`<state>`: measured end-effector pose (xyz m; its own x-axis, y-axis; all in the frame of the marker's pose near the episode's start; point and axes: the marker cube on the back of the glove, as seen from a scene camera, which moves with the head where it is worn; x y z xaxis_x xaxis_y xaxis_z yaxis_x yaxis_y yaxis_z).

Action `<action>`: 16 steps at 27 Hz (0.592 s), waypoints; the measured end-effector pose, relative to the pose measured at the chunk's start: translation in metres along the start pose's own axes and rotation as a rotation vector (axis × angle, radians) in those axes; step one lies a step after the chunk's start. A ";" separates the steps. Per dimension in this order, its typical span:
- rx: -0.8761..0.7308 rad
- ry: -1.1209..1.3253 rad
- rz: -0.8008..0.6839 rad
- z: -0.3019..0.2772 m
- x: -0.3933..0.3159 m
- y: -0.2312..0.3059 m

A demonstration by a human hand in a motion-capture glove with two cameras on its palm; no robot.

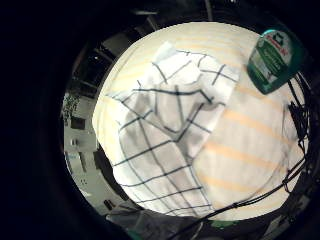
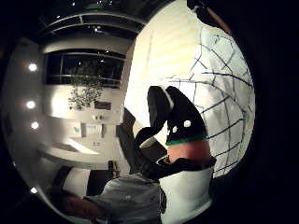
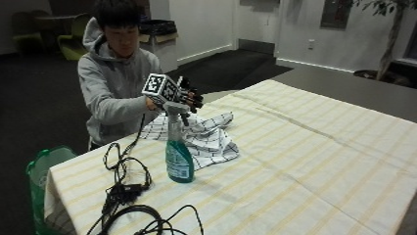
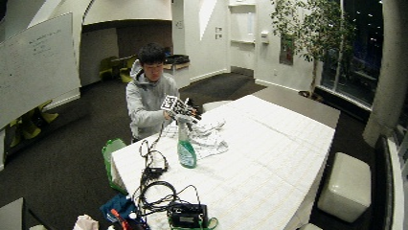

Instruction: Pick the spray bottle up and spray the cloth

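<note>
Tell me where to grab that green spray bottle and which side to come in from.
Grip the spray bottle at its narrow neck just under the white trigger head, probably best from the person's side. It stands upright beside the checked cloth, and the gloved right hand hovers at the head there.

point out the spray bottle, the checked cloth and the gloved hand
spray bottle (image 3: 178, 164): outside view, on its green body
checked cloth (image 3: 210, 139): outside view, on its crumpled middle
gloved right hand (image 3: 187, 99): outside view, on the black fingers
</note>
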<state>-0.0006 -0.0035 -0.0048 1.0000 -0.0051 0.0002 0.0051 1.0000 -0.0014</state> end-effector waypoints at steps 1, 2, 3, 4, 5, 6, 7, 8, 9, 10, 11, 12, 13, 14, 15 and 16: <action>0.001 0.000 -0.002 -0.001 -0.001 -0.001; 0.002 -0.002 -0.007 -0.004 -0.002 -0.002; 0.005 -0.005 -0.013 -0.007 -0.003 -0.003; 0.011 -0.012 -0.020 -0.010 -0.006 -0.004; 0.020 -0.023 -0.027 -0.013 -0.008 -0.004; 0.031 -0.039 -0.034 -0.017 -0.010 -0.004; 0.045 -0.057 -0.040 -0.021 -0.012 -0.003; 0.061 -0.075 -0.045 -0.024 -0.013 -0.002; 0.077 -0.092 -0.049 -0.027 -0.014 -0.001; 0.095 -0.108 -0.051 -0.031 -0.014 0.001; 0.113 -0.122 -0.052 -0.035 -0.013 0.002; 0.133 -0.137 -0.050 -0.039 -0.011 0.003; 0.154 -0.152 -0.046 -0.044 -0.008 0.003; 0.176 -0.168 -0.041 -0.049 -0.005 0.004; 0.198 -0.183 -0.034 -0.054 -0.001 0.004; 0.220 -0.197 -0.027 -0.060 0.003 0.005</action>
<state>0.0029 0.0011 -0.0644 0.9800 -0.0527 0.1919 0.0098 0.9759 0.2182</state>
